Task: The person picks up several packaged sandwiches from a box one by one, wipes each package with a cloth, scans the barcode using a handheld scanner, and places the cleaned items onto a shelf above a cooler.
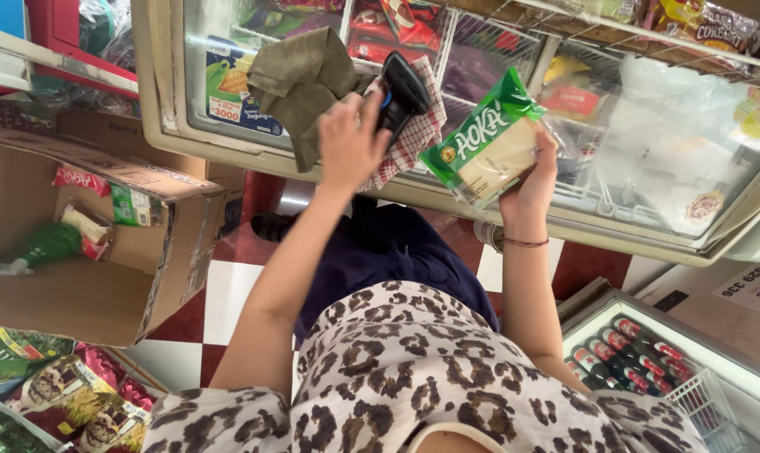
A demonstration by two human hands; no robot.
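Seen from above, over a chest freezer (179,138) with a sliding glass lid. Left hand (351,143) raised over the glass, fingers (372,109) wrapped around a black handheld scanner (403,91) with a blue button, closed firmly on its grip. Under and beside the scanner, a red-and-white checked cloth (418,138) and a folded olive-green cloth (300,80), both lying on the freezer lid. Right hand (533,180) just beside, holding up a green-and-clear packet (485,147) of a pale, block-shaped food; fingers curled around its lower right edge, thumb side hidden behind the packet. Packet tilted, green end toward the scanner, close to it but not touching. Thin bracelet (527,243) around the right wrist. Below, a leopard-print top (413,377) and dark blue trousers. At the left, an open cardboard box (86,235) on the red-and-white tiled floor (229,294), with a few packets inside. At the lower right, a second cooler (648,361) with dark bottles with red caps lying in rows.
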